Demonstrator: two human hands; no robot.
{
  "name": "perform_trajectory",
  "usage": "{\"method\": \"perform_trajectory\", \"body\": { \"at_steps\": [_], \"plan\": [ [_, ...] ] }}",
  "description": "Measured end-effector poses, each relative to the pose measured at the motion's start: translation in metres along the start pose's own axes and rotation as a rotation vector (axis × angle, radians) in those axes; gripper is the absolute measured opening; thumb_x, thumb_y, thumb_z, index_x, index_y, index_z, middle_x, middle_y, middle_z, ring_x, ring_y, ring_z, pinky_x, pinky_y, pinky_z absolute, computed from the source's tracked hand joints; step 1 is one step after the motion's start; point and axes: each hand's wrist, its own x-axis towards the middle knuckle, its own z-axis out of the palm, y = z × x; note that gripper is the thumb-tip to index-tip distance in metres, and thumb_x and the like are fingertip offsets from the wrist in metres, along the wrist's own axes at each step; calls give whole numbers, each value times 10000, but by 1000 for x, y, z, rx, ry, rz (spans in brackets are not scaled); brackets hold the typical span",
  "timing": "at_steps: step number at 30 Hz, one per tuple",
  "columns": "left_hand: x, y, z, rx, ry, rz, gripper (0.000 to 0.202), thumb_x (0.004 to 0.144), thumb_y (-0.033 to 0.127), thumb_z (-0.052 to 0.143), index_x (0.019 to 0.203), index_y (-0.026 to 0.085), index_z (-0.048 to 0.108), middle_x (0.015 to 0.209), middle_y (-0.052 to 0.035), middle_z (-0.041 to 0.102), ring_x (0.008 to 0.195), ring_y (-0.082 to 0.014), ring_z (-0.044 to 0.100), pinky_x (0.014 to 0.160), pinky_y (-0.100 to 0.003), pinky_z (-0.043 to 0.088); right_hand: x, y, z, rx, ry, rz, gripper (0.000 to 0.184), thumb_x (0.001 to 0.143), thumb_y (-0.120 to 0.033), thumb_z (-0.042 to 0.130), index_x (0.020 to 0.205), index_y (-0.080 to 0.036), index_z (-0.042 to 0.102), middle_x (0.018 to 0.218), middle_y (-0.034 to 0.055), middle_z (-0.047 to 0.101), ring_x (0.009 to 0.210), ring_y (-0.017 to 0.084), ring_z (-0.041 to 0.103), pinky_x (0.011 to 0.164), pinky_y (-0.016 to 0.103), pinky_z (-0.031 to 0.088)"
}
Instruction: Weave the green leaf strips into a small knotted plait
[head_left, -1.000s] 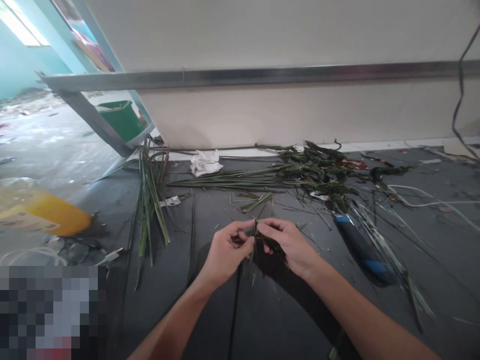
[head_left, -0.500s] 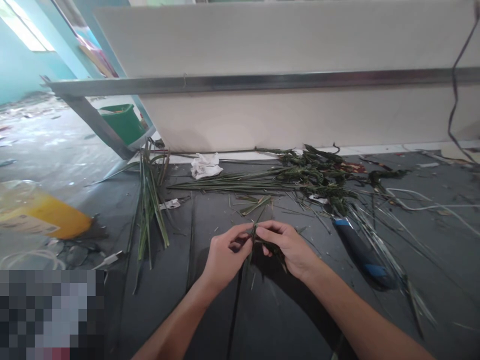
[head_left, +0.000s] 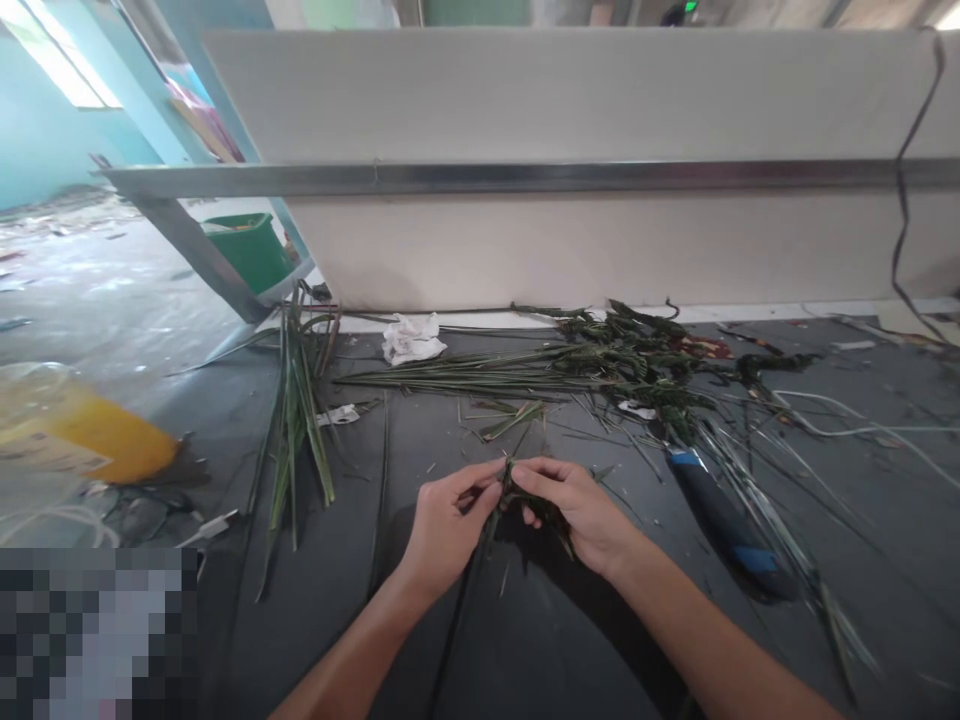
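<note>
Thin green leaf strips (head_left: 551, 514) are gathered between my two hands above the dark table. My left hand (head_left: 448, 515) pinches them between thumb and fingertips. Close against it, my right hand (head_left: 574, 502) is closed on the same strips, the thumb on top and the other fingers curled beneath. Part of the strips is hidden by my fingers. Just beyond my hands lie short cut leaf pieces (head_left: 514, 418). A bundle of long thin stalks (head_left: 480, 374) lies farther back, beside dark green woven leaf pieces (head_left: 637, 345).
Long leaf blades (head_left: 296, 420) lie at the left, near a bottle of yellow liquid (head_left: 120, 435) and a cable plug (head_left: 214, 527). Crumpled tissue (head_left: 412, 339) sits by the white panel (head_left: 525, 250). To the right are a black-and-blue handle (head_left: 727, 520) and a white cord (head_left: 832, 420).
The camera view has tilted up slightly, so the scene sits a little lower in the picture. Both hands keep their pinch on the leaf strips, with only small finger shifts.
</note>
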Motion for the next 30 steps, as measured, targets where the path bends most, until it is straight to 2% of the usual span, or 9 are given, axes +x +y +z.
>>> {"method": "perform_trajectory", "body": {
  "at_steps": [4,9,15,20,23,26,30],
  "plan": [
    [0,1,0,-43,-25,-10,286,820,230,639,1090,186,719,832,-39,771,745,-177,722,718,-273,588,0,-1,-1,-28,-19,13,373,610,-455,845,750,-130,726,629,11,631,471,75,503,471,217,390],
    [1,2,0,53,21,32,283,792,186,652,1062,202,733,798,-22,772,709,-163,712,682,-249,570,-1,1,1,-28,20,-5,374,615,-459,844,741,-132,715,563,-16,582,451,74,486,460,216,372],
    [0,4,-1,38,17,-15,244,782,221,668,1014,188,736,768,-30,765,702,-163,707,672,-245,553,-1,2,2,12,25,-2,371,618,-451,849,756,-137,706,561,-22,579,465,75,488,469,209,391],
    [3,3,-1,-159,-27,-137,298,749,215,694,1044,175,703,789,-35,757,733,-158,703,688,-240,554,0,4,0,7,7,-6,355,647,-447,838,769,-139,712,585,-15,596,468,69,486,473,206,391],
    [4,2,-1,-218,-27,-148,317,727,199,707,1043,170,704,789,-31,751,735,-147,698,703,-228,550,1,7,-1,-3,-5,-34,343,659,-437,833,783,-139,719,618,-15,601,484,66,498,487,205,401],
    [2,2,1,-198,-12,-125,313,741,199,692,1051,166,712,796,-34,752,736,-142,692,702,-219,542,2,8,-1,-26,5,-48,353,651,-440,835,788,-135,724,625,-16,596,490,69,504,487,208,404],
    [-2,4,2,-112,22,-101,328,755,225,684,1074,159,723,780,-37,744,668,-128,662,630,-203,520,2,7,0,-38,17,-55,369,632,-447,842,778,-129,726,622,-11,602,483,73,507,481,213,405]
  ]
}}
